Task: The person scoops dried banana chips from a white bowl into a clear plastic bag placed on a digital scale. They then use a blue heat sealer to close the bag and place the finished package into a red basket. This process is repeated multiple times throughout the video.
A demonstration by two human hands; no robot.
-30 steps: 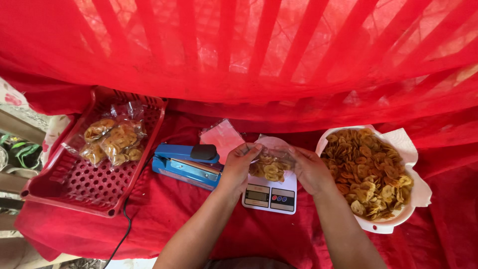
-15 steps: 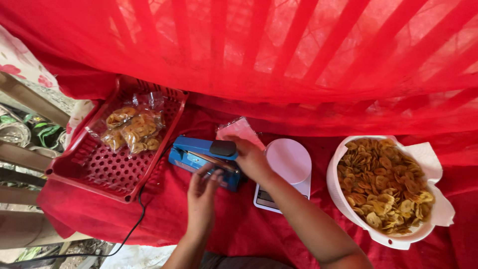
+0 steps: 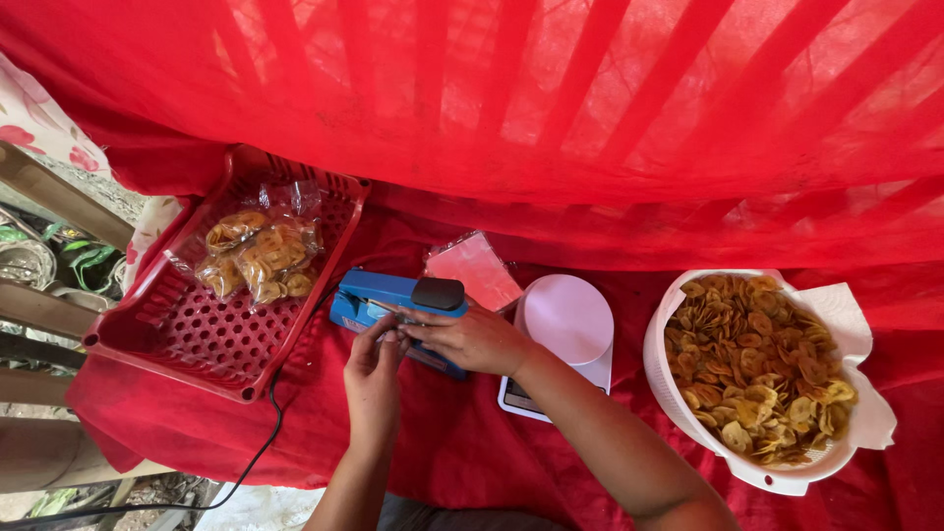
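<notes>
The blue heat sealer [image 3: 393, 305], a long flat bar with a black knob at its near end, lies on the red-covered table [image 3: 452, 442] between the red basket [image 3: 197, 344] and the white scale [image 3: 565, 329]. Both hands have come over to it: a second ago they were busy with a bag of chips on the scale, and now the scale's round platform is bare. That suggests the filled bag has been carried across for closing, though the bag itself is hidden under the fingers. The left hand [image 3: 377, 364] is pinched narrow at the sealer's front edge, fingertips together on something small I cannot make out. The right hand [image 3: 472, 339] lies curled over the sealer's near end, just under the knob, pressing or steadying it. A black cord [image 3: 265, 433] trails off the table edge. Finished chip packets [image 3: 258, 258] lie in the basket, a stack of empty pouches [image 3: 474, 270] sits behind the sealer, and a white bowl of chips [image 3: 757, 379] stands well apart to the right
</notes>
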